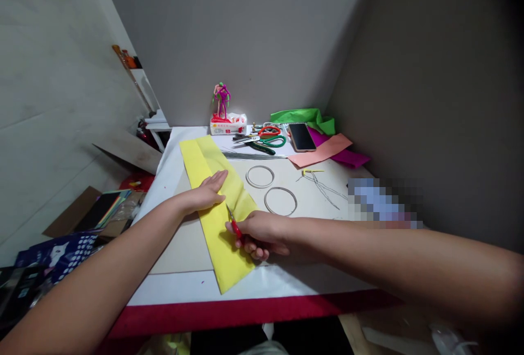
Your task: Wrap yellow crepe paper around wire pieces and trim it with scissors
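Note:
A long strip of yellow paper [223, 251] lies folded and slanted across a beige board [184, 251] on the table. My left hand [207, 191] rests flat on the strip, holding nothing. My right hand [257, 235] is closed around small red-handled scissors [236, 230], and their metal blades reach into the edge of the paper. The hand hides most of the handles. Two thin wire rings [260, 176] lie on a pale sheet to the right of the strip, beyond my right hand.
At the back stand a pipe-cleaner figure [221, 101], a tissue box [228, 124], green-handled scissors [266, 138], a phone [302, 137] and pink, magenta and green paper [321, 150]. Walls close the back and right. Cardboard and coloured paper [102, 213] lie low at left.

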Motion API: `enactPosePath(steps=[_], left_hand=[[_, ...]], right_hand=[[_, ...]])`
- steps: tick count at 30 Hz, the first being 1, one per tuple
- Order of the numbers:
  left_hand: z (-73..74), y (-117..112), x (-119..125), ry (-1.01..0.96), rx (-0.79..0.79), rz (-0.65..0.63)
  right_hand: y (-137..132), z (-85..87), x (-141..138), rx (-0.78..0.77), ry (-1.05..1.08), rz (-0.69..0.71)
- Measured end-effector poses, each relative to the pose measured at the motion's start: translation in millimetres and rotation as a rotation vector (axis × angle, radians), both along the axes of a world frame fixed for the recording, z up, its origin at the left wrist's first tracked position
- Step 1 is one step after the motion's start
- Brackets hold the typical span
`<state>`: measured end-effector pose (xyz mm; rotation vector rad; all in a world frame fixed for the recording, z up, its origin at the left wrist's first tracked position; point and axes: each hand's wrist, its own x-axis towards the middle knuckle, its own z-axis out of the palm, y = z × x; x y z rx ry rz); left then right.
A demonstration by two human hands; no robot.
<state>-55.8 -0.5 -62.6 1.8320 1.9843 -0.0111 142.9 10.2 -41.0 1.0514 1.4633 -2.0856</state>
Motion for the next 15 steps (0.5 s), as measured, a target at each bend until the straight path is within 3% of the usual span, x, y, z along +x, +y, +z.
enactPosePath(steps=[15], left_hand=[[-3.0,1.0,2.8,-0.042,0.028,0.026]], right_hand=[[1.6,-1.4,-4.5,0.041,-0.018,-0.016]])
